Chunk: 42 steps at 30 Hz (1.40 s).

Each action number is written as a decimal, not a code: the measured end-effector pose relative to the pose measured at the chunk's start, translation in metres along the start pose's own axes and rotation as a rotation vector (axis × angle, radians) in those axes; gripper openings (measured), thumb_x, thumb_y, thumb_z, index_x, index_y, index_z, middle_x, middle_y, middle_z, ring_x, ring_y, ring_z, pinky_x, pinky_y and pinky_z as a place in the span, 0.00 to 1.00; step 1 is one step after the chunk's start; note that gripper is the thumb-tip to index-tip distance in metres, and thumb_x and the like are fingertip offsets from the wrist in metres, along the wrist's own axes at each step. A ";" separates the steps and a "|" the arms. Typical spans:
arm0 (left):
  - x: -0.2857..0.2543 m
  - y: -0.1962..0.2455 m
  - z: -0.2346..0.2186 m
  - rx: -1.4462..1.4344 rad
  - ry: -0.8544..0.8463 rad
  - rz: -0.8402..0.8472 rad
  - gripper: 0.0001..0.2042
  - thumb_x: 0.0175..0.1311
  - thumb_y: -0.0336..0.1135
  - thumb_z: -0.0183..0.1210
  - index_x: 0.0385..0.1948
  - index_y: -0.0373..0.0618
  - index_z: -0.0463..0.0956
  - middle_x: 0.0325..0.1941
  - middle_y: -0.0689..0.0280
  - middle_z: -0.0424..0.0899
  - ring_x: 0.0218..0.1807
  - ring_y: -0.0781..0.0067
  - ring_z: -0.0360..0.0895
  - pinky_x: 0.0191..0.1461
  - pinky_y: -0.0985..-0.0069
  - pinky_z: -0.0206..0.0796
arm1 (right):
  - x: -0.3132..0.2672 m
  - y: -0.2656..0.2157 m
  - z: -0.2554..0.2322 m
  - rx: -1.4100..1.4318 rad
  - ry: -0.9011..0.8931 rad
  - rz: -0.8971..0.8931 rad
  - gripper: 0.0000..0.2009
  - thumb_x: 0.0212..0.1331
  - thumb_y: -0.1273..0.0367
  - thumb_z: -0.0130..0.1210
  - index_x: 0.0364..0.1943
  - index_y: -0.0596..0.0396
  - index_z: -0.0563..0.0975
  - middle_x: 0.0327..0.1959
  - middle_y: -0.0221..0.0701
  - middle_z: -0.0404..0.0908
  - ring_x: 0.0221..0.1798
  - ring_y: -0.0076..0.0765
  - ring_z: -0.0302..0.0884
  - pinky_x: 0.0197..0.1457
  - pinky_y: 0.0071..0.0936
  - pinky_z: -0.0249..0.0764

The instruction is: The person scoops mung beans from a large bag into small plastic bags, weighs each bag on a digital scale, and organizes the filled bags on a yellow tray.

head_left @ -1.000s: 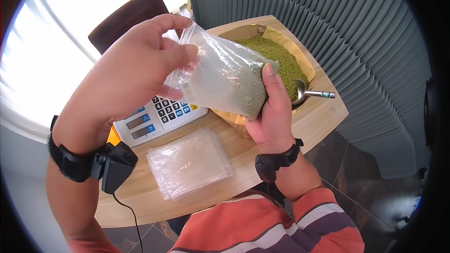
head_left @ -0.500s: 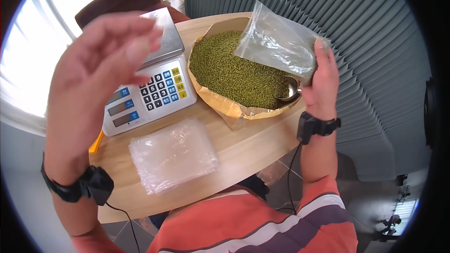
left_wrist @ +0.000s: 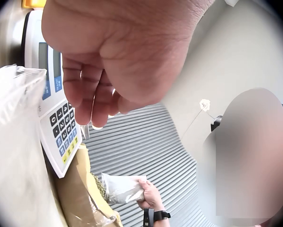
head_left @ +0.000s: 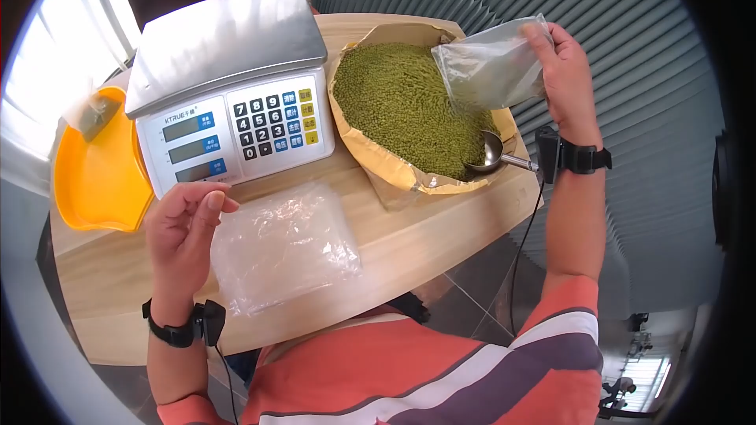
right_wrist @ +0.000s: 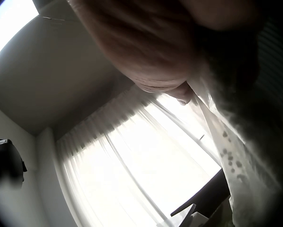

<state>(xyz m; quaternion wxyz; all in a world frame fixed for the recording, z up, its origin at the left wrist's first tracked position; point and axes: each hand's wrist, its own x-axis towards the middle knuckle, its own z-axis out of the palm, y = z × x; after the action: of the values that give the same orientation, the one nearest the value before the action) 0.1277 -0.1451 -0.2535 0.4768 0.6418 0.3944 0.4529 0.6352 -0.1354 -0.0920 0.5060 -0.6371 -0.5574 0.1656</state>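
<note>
My right hand (head_left: 563,71) pinches a clear zip bag (head_left: 492,67) by its bottom end. The bag is tilted with its zip end lower left, over the green mung beans (head_left: 394,102). Several dark beans show through the plastic in the right wrist view, where the bag (right_wrist: 236,156) hangs below the palm. Those beans fill an open brown paper sack (head_left: 378,161). A metal scoop (head_left: 492,153) is sunk in them at the sack's near right side. My left hand (head_left: 183,228), loosely bent and holding nothing, hovers in front of the scale (head_left: 236,134).
A stack of clear bags (head_left: 287,248) lies on the table before the scale. At the left is an orange tray (head_left: 98,173), with a small filled bag (head_left: 96,116) at its far end. A grey pleated curtain (head_left: 661,126) hangs right behind the table (head_left: 378,279).
My left hand has let go of the bag and moved down and left. The right hand has carried the bag right and tipped it; the beans bunched in its end no longer show there.
</note>
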 end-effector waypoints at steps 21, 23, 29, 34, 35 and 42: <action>-0.005 -0.023 0.006 0.280 -0.018 0.350 0.05 0.74 0.21 0.64 0.45 0.35 0.87 0.31 0.63 0.90 0.32 0.74 0.87 0.40 0.77 0.76 | 0.021 -0.072 0.015 -0.515 -0.192 -0.111 0.17 0.82 0.58 0.60 0.48 0.61 0.87 0.34 0.24 0.88 0.36 0.18 0.81 0.42 0.24 0.78; -0.005 -0.022 0.008 0.282 -0.017 0.357 0.04 0.74 0.20 0.64 0.45 0.35 0.87 0.31 0.62 0.89 0.32 0.73 0.87 0.39 0.76 0.76 | 0.024 -0.072 0.015 -0.517 -0.169 -0.133 0.18 0.82 0.58 0.60 0.48 0.61 0.87 0.35 0.24 0.88 0.36 0.18 0.81 0.42 0.24 0.78; -0.005 -0.023 0.008 0.298 -0.031 0.371 0.04 0.73 0.20 0.64 0.44 0.35 0.87 0.31 0.62 0.89 0.32 0.71 0.87 0.39 0.75 0.76 | 0.025 -0.070 0.012 -0.631 -0.296 -0.164 0.18 0.81 0.57 0.62 0.49 0.62 0.88 0.34 0.26 0.88 0.37 0.20 0.82 0.43 0.26 0.79; -0.005 -0.021 0.006 0.318 -0.045 0.398 0.05 0.72 0.19 0.65 0.44 0.35 0.87 0.31 0.62 0.89 0.32 0.69 0.87 0.39 0.74 0.75 | 0.022 -0.076 0.013 -0.621 -0.275 -0.131 0.19 0.81 0.56 0.62 0.49 0.62 0.88 0.34 0.26 0.88 0.37 0.20 0.82 0.42 0.25 0.79; -0.004 -0.020 0.005 0.327 -0.049 0.404 0.05 0.72 0.19 0.65 0.44 0.35 0.87 0.31 0.62 0.89 0.31 0.69 0.87 0.39 0.73 0.75 | 0.021 -0.076 0.011 -0.621 -0.272 -0.131 0.19 0.81 0.56 0.62 0.49 0.62 0.88 0.34 0.26 0.88 0.37 0.20 0.82 0.42 0.25 0.79; -0.004 -0.020 0.006 0.345 -0.050 0.435 0.05 0.71 0.19 0.65 0.43 0.36 0.86 0.31 0.62 0.89 0.31 0.68 0.87 0.39 0.73 0.75 | 0.014 -0.076 0.004 -0.531 -0.253 -0.047 0.16 0.79 0.58 0.63 0.47 0.59 0.89 0.35 0.25 0.89 0.36 0.19 0.82 0.41 0.24 0.79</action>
<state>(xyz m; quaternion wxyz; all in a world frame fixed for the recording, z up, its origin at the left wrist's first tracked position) 0.1306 -0.1461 -0.2747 0.2617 0.7941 0.3066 0.4549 0.5957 -0.1310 -0.0261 0.2517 -0.7083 -0.6547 0.0803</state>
